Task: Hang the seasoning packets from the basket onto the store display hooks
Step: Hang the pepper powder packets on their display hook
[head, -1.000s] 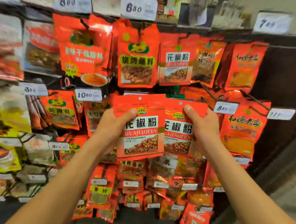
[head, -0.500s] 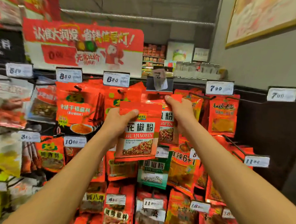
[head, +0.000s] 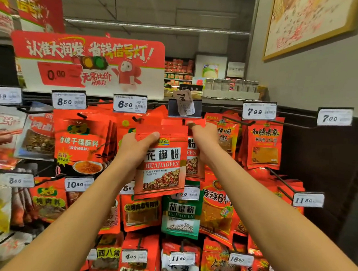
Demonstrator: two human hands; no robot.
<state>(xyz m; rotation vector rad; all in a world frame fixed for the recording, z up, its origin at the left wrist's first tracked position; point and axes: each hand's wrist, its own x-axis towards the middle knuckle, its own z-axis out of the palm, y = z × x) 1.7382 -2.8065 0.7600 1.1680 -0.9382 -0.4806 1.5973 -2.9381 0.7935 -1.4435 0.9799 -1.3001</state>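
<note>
Head view: the display rack (head: 293,163) fills the frame, its hooks loaded with hanging seasoning bags under price tags. At centre, the left hand (head: 131,151) grips a stack of red packets (head: 163,165) by the upper left edge, thumb across the front, fingers behind. The stack hangs upright, long axis vertical, in front of the rack. The right hand (head: 205,139) is higher and further forward; it pinches the top edge of a single packet (head: 193,157) of the same kind, just behind and to the right of the stack. That packet's top sits directly below the tilted 7.00 tag (head: 184,103) and its holder. The hook tip itself is hidden behind the packets. Judgement: the right hand is nearer the hook, so threading falls to it. The basket is not in view.
</note>
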